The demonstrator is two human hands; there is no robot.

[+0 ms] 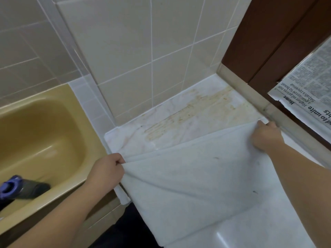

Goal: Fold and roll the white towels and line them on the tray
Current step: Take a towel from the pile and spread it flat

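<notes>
Stretching between the two hands, a white towel [197,178] covers most of the white countertop [179,122]. Its far edge runs in a tight line from the left hand [107,169] up to the right hand [265,136], and the cloth falls from that line toward the person, with its near part hanging over the front of the counter below and between the forearms. A few small dark specks are on the cloth, nearer to the right forearm.

Beyond the hands, the bare part of the countertop shows yellowish-brown stains, and behind it stands a wall of beige tiles [134,51]. To the outside of the left hand lies a yellow sink [39,133]; inside it, close to the left forearm, there is a dark object with a blue-purple end [16,188], but I cannot tell what it is. To the outside of the right hand rises a dark brown wooden panel [268,33], and a sheet of newspaper [308,90] is above the right forearm.

The left hand is closed on one corner of the towel, fingers curled around the bunched cloth at the counter's edge next to the sink. The right hand pinches the other corner, with the thumb on top, just beside the beige strip under the brown panel.
</notes>
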